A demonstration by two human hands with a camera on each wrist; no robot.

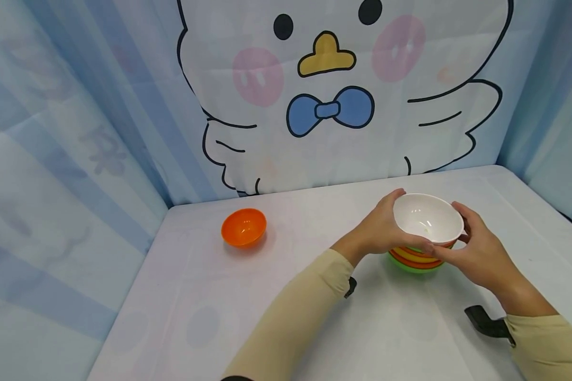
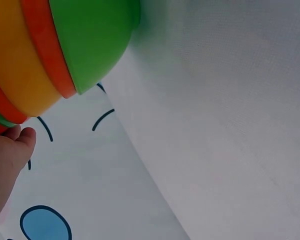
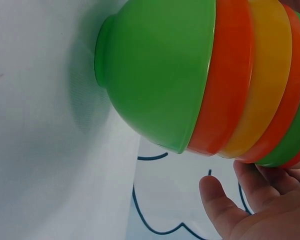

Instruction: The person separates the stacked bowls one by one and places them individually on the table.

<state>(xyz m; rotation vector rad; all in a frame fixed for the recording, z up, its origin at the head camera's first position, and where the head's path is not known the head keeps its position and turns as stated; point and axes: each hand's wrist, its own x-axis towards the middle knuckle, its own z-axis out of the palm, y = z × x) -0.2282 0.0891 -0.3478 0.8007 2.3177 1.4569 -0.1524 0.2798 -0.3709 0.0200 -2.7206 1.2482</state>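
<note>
A white bowl (image 1: pixel 428 216) tops a stack of nested bowls at the right of the table in the head view. Below it show orange, yellow and green rims, with a light green bowl (image 3: pixel 157 70) at the bottom. My left hand (image 1: pixel 381 225) holds the white bowl from its left, thumb along the near side. From the right, my right hand (image 1: pixel 481 254) grips the same bowl, and the two thumbs meet at the front. In the right wrist view, fingertips (image 3: pixel 247 175) lie against the upper part of the stack. Some fingers are hidden behind the bowls.
A single orange bowl (image 1: pixel 244 228) stands at the table's back left. The white table (image 1: pixel 229 323) meets a curtain printed with a cartoon bird (image 1: pixel 329 132) at the back. More curtain (image 1: pixel 52 185) hangs along the left side and the right side.
</note>
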